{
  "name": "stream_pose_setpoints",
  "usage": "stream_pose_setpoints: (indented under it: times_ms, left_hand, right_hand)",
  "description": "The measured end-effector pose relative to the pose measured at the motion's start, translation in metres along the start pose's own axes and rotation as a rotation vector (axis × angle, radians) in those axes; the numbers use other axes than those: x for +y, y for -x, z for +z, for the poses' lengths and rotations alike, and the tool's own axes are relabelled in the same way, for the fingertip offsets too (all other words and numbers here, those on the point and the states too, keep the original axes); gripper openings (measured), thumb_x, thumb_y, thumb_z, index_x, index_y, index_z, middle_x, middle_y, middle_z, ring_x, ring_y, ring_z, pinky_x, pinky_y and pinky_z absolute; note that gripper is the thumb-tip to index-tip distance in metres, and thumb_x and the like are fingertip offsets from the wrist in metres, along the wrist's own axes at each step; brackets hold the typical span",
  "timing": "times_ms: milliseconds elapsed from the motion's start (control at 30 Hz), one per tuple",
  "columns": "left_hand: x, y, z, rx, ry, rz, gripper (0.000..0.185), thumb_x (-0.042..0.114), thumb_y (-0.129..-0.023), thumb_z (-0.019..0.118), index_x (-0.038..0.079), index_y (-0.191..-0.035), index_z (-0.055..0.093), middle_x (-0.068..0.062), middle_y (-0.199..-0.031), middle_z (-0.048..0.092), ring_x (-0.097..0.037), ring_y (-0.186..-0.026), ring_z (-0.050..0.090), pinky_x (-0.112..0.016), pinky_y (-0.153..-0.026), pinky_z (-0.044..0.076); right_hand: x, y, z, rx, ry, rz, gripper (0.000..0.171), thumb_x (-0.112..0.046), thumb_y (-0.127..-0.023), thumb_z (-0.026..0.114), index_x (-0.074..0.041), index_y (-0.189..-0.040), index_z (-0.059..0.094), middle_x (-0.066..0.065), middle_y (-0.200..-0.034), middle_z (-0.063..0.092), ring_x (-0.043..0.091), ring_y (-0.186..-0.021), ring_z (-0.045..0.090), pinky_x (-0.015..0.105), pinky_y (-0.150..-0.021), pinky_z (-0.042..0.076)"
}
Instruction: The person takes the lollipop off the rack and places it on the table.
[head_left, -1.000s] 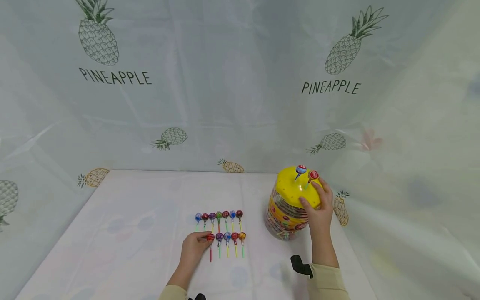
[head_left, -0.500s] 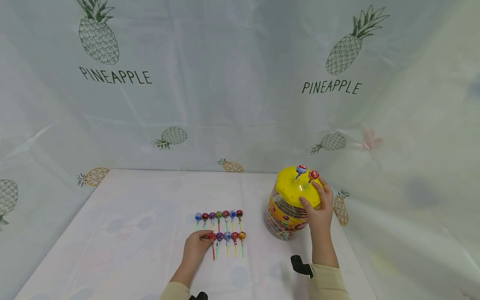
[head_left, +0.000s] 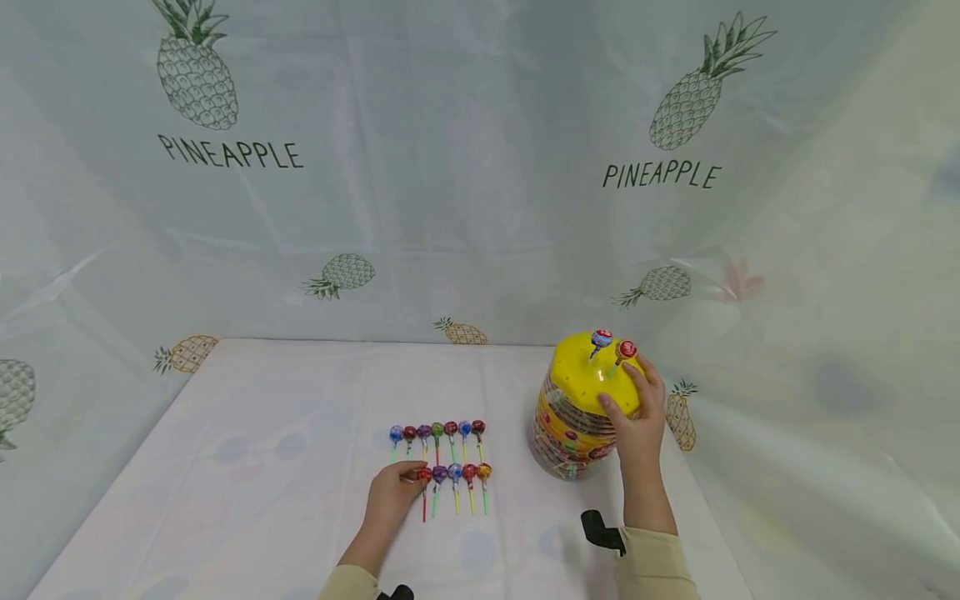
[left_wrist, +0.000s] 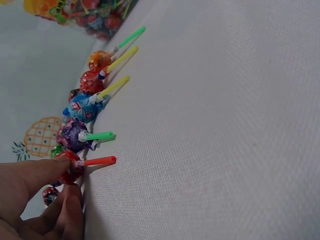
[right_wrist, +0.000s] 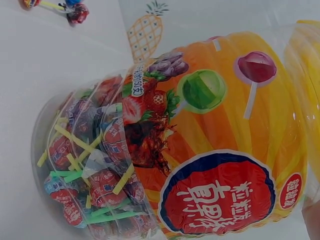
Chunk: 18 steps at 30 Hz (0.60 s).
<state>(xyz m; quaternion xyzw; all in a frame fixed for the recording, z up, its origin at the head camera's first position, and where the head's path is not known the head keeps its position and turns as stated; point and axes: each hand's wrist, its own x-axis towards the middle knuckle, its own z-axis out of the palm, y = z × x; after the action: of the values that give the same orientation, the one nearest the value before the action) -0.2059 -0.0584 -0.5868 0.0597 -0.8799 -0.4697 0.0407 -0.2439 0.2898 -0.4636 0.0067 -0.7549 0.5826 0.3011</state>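
Observation:
My left hand point(head_left: 392, 496) pinches the head of a red-wrapped lollipop point(left_wrist: 75, 173) between thumb and fingers. Its red stick lies toward me on the white table. This lollipop is at the left end of the front row, close beside a purple lollipop point(head_left: 439, 475), then a blue point(head_left: 455, 472), a red and an orange one. With thumb and fingers spread over the edge of the yellow lid point(head_left: 577, 375), my right hand point(head_left: 641, 425) holds the lollipop jar point(right_wrist: 220, 145). A blue lollipop point(head_left: 602, 339) and a red lollipop point(head_left: 626, 350) stand upright in the lid.
Behind the front row lies a second row of several lollipops point(head_left: 437, 431), sticks toward me. Many wrapped lollipops point(right_wrist: 95, 165) show through the jar's clear lower wall. A pineapple-print curtain point(head_left: 480, 183) hangs along the table's back and sides.
My left hand has slid the red lollipop slightly right, closer to the purple one, and its stick has straightened a little. My right hand and the jar have stayed in place.

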Motion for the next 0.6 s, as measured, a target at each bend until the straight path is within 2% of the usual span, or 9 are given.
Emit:
stream_pose_setpoints:
  times_ms: [133,300,467,600]
  left_hand:
    - [0.0,0.001,-0.001,0.019,-0.032,0.023,0.031,0.005,-0.078,0.079,0.001,-0.108,0.073,0.0,-0.077,0.06,-0.013,-0.066,0.051,-0.03,-0.058,0.043]
    - [0.004,-0.001,-0.003,0.051,-0.142,0.128,0.031,0.011,-0.076,0.082,0.008,-0.106,0.075,-0.004,-0.084,0.057,-0.016,-0.07,0.05,-0.034,-0.06,0.043]
    - [0.007,-0.007,-0.001,0.003,-0.248,0.236,0.023,0.013,-0.077,0.082,0.015,-0.099,0.077,-0.005,-0.099,0.062,-0.026,-0.092,0.054,-0.043,-0.078,0.048]
    - [0.005,-0.012,0.001,-0.024,-0.319,0.321,0.02,0.011,-0.077,0.082,0.018,-0.095,0.078,-0.005,-0.105,0.068,-0.03,-0.099,0.053,-0.047,-0.081,0.046]
  right_hand:
    - [-0.008,0.002,0.0,-0.011,-0.007,0.014,0.048,-0.008,-0.087,0.074,-0.009,-0.133,0.058,-0.009,-0.152,0.03,0.019,-0.137,0.029,0.022,-0.104,0.036]
    - [-0.016,0.003,-0.001,-0.019,-0.038,-0.023,0.048,0.0,-0.086,0.072,-0.001,-0.131,0.056,0.002,-0.153,0.03,0.021,-0.137,0.029,0.018,-0.103,0.035]
    - [-0.001,0.0,-0.001,-0.004,-0.027,-0.019,0.047,-0.002,-0.085,0.073,-0.005,-0.13,0.058,-0.005,-0.152,0.031,0.018,-0.136,0.029,0.018,-0.102,0.036]
    - [0.004,0.0,-0.001,-0.003,-0.04,-0.027,0.047,-0.004,-0.086,0.074,-0.008,-0.13,0.059,-0.009,-0.151,0.031,0.018,-0.136,0.03,0.02,-0.103,0.037]
